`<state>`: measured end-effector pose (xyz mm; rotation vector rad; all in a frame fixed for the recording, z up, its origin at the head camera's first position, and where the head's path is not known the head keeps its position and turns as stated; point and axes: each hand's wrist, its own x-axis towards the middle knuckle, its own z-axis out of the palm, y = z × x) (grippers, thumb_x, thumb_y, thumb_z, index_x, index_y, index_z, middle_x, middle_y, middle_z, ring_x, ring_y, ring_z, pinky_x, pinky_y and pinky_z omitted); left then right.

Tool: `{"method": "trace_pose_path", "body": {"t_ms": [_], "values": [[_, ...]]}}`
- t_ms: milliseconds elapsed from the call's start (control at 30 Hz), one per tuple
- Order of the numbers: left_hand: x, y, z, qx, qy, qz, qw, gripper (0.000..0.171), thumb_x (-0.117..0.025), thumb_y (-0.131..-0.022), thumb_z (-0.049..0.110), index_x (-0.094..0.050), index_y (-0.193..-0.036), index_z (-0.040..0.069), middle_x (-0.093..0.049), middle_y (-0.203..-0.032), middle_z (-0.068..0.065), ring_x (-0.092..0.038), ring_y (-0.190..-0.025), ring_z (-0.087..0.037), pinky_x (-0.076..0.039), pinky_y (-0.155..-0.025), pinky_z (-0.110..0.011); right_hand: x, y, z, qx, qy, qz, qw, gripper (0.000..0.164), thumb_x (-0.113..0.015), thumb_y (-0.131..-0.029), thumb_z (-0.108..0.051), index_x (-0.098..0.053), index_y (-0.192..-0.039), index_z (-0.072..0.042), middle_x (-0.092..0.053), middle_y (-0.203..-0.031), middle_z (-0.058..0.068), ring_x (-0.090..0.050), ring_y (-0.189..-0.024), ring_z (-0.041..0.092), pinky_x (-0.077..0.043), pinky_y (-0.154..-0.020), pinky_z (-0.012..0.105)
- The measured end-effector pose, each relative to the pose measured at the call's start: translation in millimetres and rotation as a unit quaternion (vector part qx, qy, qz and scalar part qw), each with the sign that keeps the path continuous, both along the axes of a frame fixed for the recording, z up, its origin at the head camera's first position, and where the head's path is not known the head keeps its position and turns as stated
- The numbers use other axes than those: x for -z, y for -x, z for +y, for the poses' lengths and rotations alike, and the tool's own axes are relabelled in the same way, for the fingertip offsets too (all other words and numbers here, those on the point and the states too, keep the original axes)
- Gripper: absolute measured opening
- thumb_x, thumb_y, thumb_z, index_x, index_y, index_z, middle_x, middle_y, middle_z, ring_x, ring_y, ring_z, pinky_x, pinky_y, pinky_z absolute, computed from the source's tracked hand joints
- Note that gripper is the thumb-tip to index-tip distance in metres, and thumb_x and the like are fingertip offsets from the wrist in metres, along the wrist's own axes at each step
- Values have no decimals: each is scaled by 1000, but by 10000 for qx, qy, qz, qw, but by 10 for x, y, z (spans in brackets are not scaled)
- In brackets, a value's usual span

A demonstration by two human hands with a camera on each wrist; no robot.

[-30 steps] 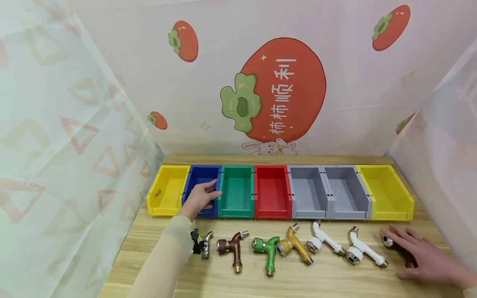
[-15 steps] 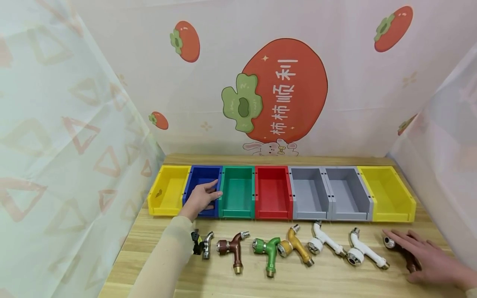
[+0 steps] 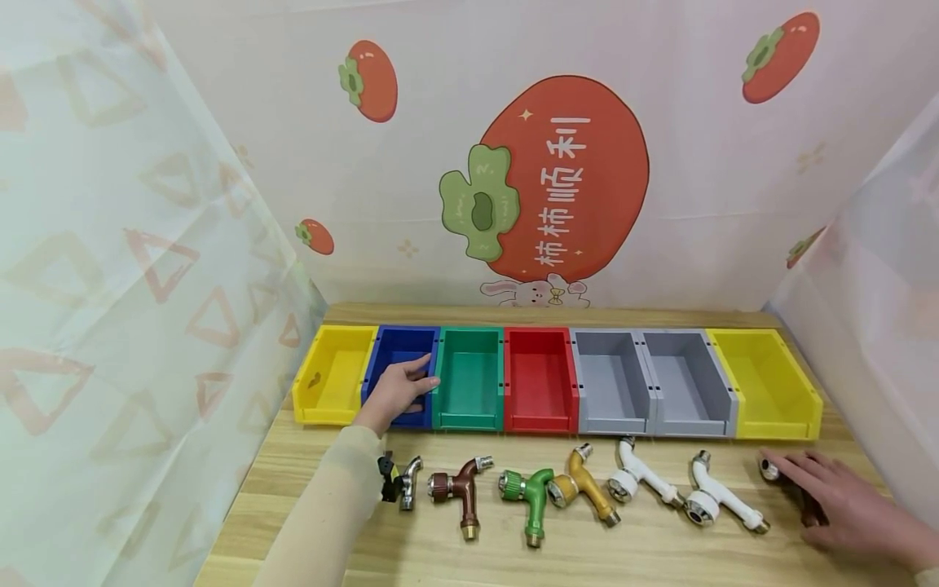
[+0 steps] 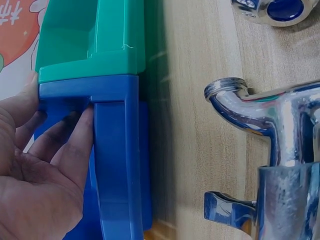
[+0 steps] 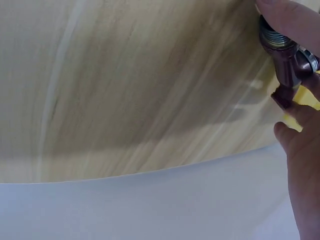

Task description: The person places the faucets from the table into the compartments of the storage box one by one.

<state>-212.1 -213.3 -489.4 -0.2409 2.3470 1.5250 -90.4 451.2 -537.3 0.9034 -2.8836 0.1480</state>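
My left hand (image 3: 396,395) reaches into the blue bin (image 4: 114,155). Its thumb lies on the green bin's (image 4: 90,70) side and its fingers are inside the blue one, pinching the walls where the two bins meet. At the far right, my right hand (image 3: 844,501) holds a dark brown faucet (image 5: 287,65), thumb near its threaded end and fingers on the other side; much of it is hidden under the hand in the head view. Nearest the left wrist lies a chrome faucet (image 4: 287,120) on the wooden table (image 3: 616,562).
The bin row continues with yellow (image 3: 333,379), red (image 3: 541,383), two grey and another yellow bin (image 3: 770,383). Before it lie a brown faucet (image 3: 464,493), a green faucet (image 3: 534,499), an ochre faucet (image 3: 584,487) and two white faucets. Printed cloth walls (image 3: 396,204) enclose the table.
My right hand shifts slightly over the dark brown faucet, its fingers and thumb changing position a little. The left hand stays on the bin walls.
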Motion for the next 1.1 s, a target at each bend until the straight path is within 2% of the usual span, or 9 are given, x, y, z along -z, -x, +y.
{"method": "trace_pose_path", "body": {"t_ms": [67,200,300,467,567,667,800,900,1100], "values": [[-1,3,4,-23,1,6,10000,63,-67,-100,28,-41,-158,32,-48,-156,-12,-56,-133,-32,-57,-97,-50,-9,27,1,-79,48,198,9998,128,-97,-44,-19,-39,-158,-15,-60,-127,24,-56,-107,43,16,-112,16],[4,2,4,-19,10,18,10000,63,-67,-100,27,-41,-158,32,-48,-155,-12,-57,-133,-31,-57,-97,-50,-49,71,-3,-163,148,387,9990,125,-94,-43,-15,-41,-157,-14,-58,-129,24,-54,-109,42,-11,-120,70],[10,4,4,-26,25,13,10000,63,-67,-100,28,-41,-158,32,-49,-155,-12,-57,-133,-31,-57,-97,-50,-76,85,0,-127,131,366,9992,128,-96,-44,-15,-39,-159,-16,-58,-129,27,-54,-110,46,-23,-108,79],[17,5,3,11,46,48,10000,63,-67,-101,29,-40,-158,33,-48,-156,-11,-56,-134,-31,-56,-98,-50,-113,106,6,-166,167,472,9986,113,-93,-68,-43,-34,-161,-16,-57,-128,32,-50,-113,55,11,-122,50],[16,6,1,14,37,44,10000,63,-67,-101,29,-40,-158,33,-48,-156,-12,-56,-134,-31,-56,-98,-50,-138,138,0,-323,247,751,9963,93,-52,-92,-73,-37,-159,-12,-57,-128,29,-44,-123,54,11,-123,38],[17,7,-3,-3,27,40,10000,63,-67,-100,29,-40,-158,33,-48,-156,-11,-56,-134,-31,-56,-98,-50,-167,164,-11,-467,232,1045,9932,95,-18,-94,-75,-37,-159,-9,-53,-141,28,-16,-153,45,10,-124,34],[20,9,-8,-3,21,42,10000,63,-67,-100,29,-40,-158,33,-48,-156,-12,-56,-134,-31,-56,-98,-50,-223,212,-32,-744,311,1452,9861,88,-19,-100,-69,-42,-155,-4,-32,-164,10,1,-155,11,3,-127,36],[21,10,-7,18,26,41,10000,64,-67,-100,30,-40,-158,33,-47,-156,-12,-55,-135,-31,-56,-98,-50,-275,259,-57,-919,378,1648,9813,85,-21,-103,-67,-47,-151,-2,-30,-164,0,-3,-156,15,-1,-128,37],[28,14,-8,26,-1,38,10000,64,-67,-100,30,-40,-158,33,-47,-156,-11,-55,-135,-31,-56,-97,-49,-380,335,-114,-1118,370,1739,9777,78,-19,-108,-59,-50,-148,0,-56,-138,21,-10,-156,21,-6,-129,41]]}}
